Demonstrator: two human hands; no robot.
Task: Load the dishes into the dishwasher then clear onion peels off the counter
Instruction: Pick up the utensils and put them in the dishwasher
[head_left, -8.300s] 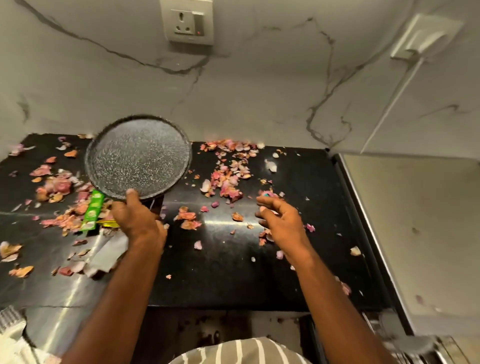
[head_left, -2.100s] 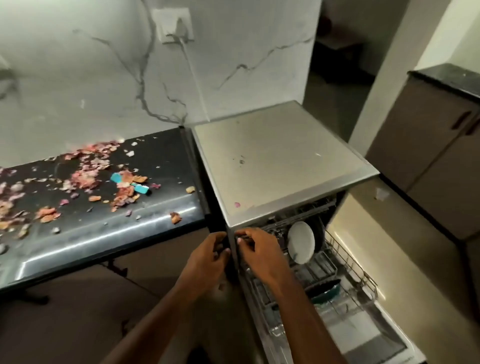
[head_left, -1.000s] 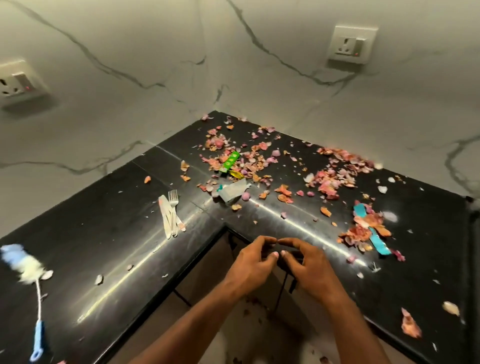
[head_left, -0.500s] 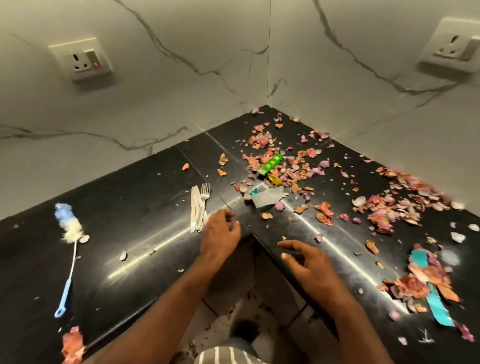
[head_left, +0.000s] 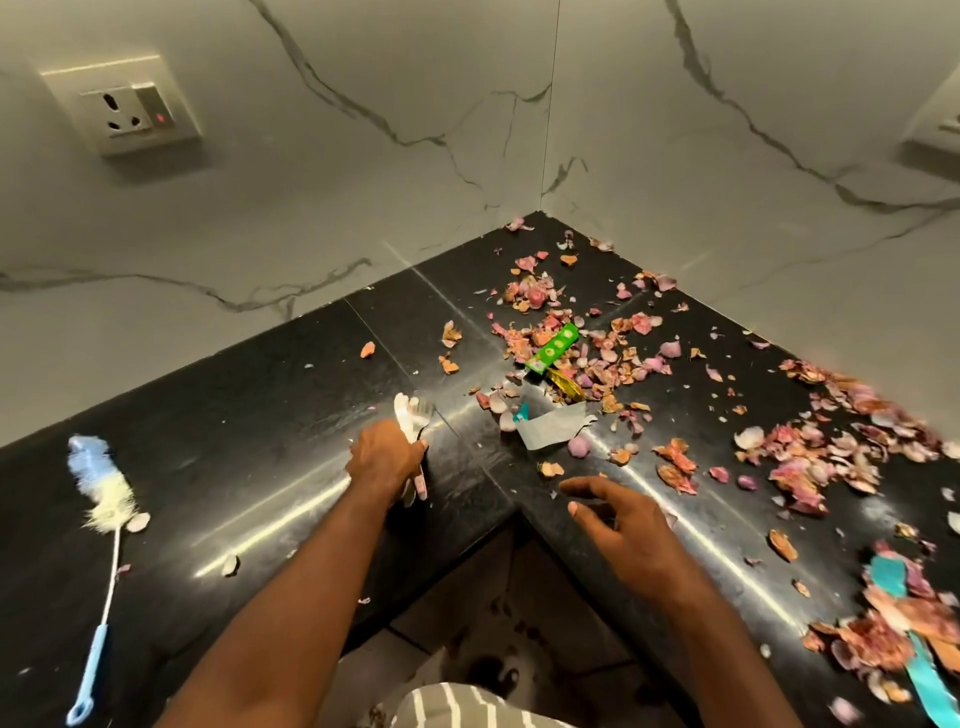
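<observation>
My left hand (head_left: 385, 460) lies on the black corner counter (head_left: 249, 457) with its fingers curled round a small bundle of cutlery (head_left: 414, 415), a fork and flat utensils whose tips stick out beyond the knuckles. My right hand (head_left: 618, 519) hovers over the counter's inner corner edge, fingers spread and relaxed, holding nothing. Pink and orange onion peels (head_left: 587, 338) are strewn across the right wing of the counter, thickest toward the back corner and the far right.
Among the peels lie a green wrapper (head_left: 553, 347), a torn grey packet (head_left: 553, 426) and teal strips (head_left: 919, 670). A blue bottle brush (head_left: 101, 514) lies at the left. Marble walls with a socket (head_left: 132, 106) close the back. Floor shows below the inner corner.
My left hand has moved forward onto the cutlery and curled round it. The right hand stays hovering over the counter edge. The view has come closer to the corner.
</observation>
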